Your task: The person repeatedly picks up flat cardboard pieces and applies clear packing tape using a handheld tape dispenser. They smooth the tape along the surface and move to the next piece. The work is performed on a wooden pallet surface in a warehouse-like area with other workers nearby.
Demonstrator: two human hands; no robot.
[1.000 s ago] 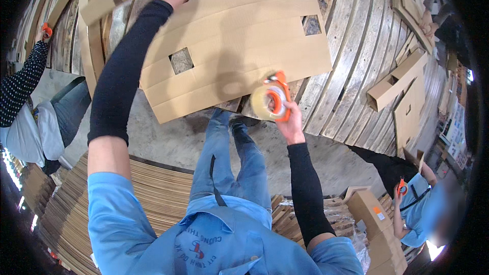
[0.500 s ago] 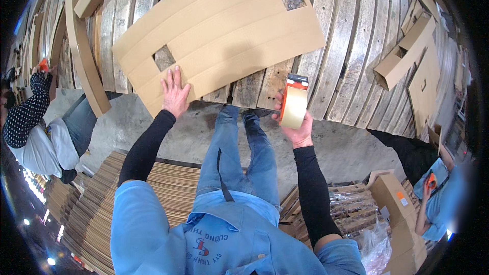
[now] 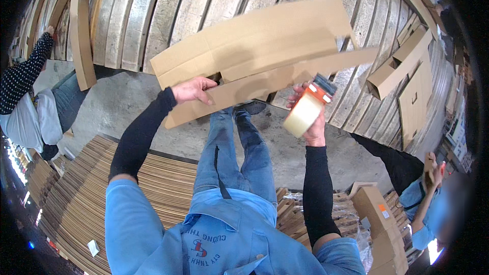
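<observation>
Left grip [image 3: 192, 90] on cardboard sheet [image 3: 254, 51] — concrete floor [image 3: 122, 107], wood-slat pallets [image 3: 204, 0].

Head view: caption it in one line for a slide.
Left hand folds a flat cardboard box while the right hand holds a tape dispenser.

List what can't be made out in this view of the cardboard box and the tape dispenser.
- Head view: the underside of the cardboard box faces away from the camera.
- Left hand: its fingertips curl under the box flap, so the grip is hidden.
- Tape dispenser: its handle is covered by the right hand.
- Co-worker's hand at the right rim: blurred by the fisheye edge.
</observation>
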